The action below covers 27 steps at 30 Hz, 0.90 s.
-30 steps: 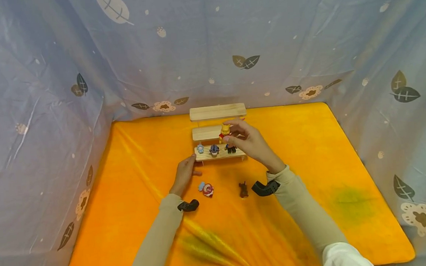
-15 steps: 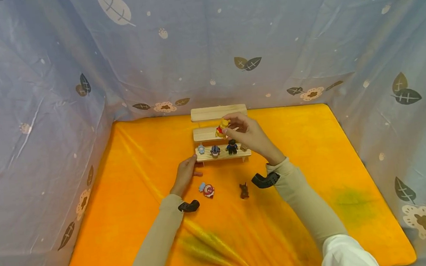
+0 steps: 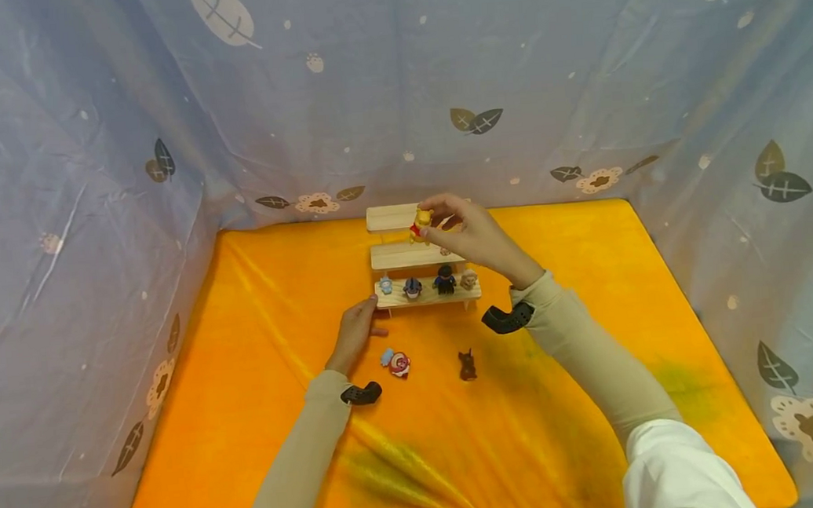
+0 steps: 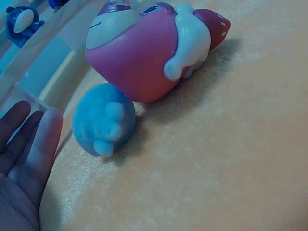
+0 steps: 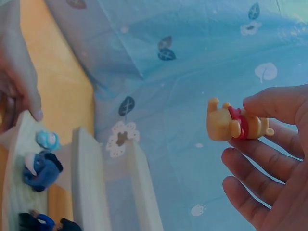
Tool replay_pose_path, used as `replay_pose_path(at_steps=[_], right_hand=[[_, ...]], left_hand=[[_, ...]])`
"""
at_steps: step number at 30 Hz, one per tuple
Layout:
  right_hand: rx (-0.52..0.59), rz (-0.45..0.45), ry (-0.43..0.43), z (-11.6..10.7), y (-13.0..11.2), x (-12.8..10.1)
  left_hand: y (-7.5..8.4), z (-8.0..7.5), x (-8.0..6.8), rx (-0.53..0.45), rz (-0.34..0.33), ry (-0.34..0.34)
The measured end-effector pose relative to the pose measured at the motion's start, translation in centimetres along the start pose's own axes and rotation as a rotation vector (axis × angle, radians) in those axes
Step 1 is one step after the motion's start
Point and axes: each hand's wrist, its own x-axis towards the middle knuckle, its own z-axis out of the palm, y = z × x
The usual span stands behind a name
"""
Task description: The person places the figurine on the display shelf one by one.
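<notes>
Though the right hand (image 3: 472, 234) partly hides it from the head camera, the yellow bear figurine (image 5: 236, 123) sits pinched between fingers (image 5: 274, 103); the left hand (image 3: 355, 332) lies open-fingered against the wooden tiered shelf (image 3: 390, 217).

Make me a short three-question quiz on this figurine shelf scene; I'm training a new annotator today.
1. Multiple choice: what does the right hand pinch? A) yellow bear figurine B) brown figurine C) pink figurine
2. True or false: the middle step of the wooden shelf holds three figurines.
3. Which shelf step does the left hand touch?

Key: 1. A. 2. False; it looks bare. 3. The bottom step's left end.
</notes>
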Motion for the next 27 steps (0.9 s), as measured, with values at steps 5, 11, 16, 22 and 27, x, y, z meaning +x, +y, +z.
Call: replay_pose_path(at_steps=[5,11,16,22,27], right_hand=[[-0.033,0.008,-0.008,-0.7,0.2,0.9],[-0.082,0.014,0.01,-1.1,0.6,1.8],[-0.119,0.049,-0.004,-1.0,1.3,2.4],[-0.159,0.055,-0.036,-0.6,2.4,2.8],[-0.196,0.087,-0.058,0.0,3.2,3.0]], left_hand=[[0.1,0.1,0.1,0.012,0.014,0.003],[0.2,0.0,0.0,0.009,0.011,-0.003],[0.1,0.0,0.0,0.008,0.005,-0.009],[0.0,0.1,0.0,0.019,0.011,-0.001],[0.1,0.1,-0.2,0.016,0.017,0.0]])
